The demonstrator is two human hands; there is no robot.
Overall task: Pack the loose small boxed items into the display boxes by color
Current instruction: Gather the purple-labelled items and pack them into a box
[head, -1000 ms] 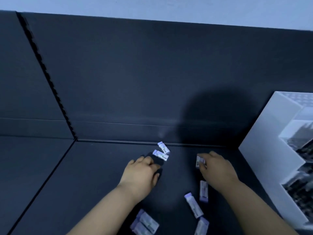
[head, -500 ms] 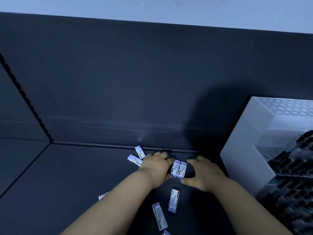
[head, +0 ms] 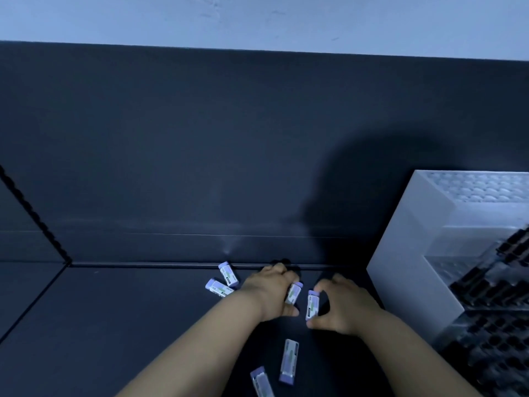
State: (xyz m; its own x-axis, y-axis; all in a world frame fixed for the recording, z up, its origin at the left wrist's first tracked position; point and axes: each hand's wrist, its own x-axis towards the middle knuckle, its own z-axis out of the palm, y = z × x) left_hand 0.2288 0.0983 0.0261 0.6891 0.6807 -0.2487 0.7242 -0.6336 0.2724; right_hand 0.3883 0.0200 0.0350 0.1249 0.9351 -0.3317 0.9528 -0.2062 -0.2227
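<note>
- I am curling my left hand (head: 266, 293) round one purple box (head: 294, 294); my right hand (head: 346, 310) is pinching a second box (head: 312, 304) by its ends.
- I am holding both near the white display box (head: 400, 276).
- The narrow end pinch is risking a slip; dim light is risking colour mix-ups.

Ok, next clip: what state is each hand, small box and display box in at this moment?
left hand: grips a small box, fingers curled over it.
right hand: pinches a second small box by its ends.
far box, far-left box: loose, lying by the back wall.
near box, edge box: loose, lying flat; edge box cut off by the frame.
display box: upright at right; dark contents unclear.
</note>
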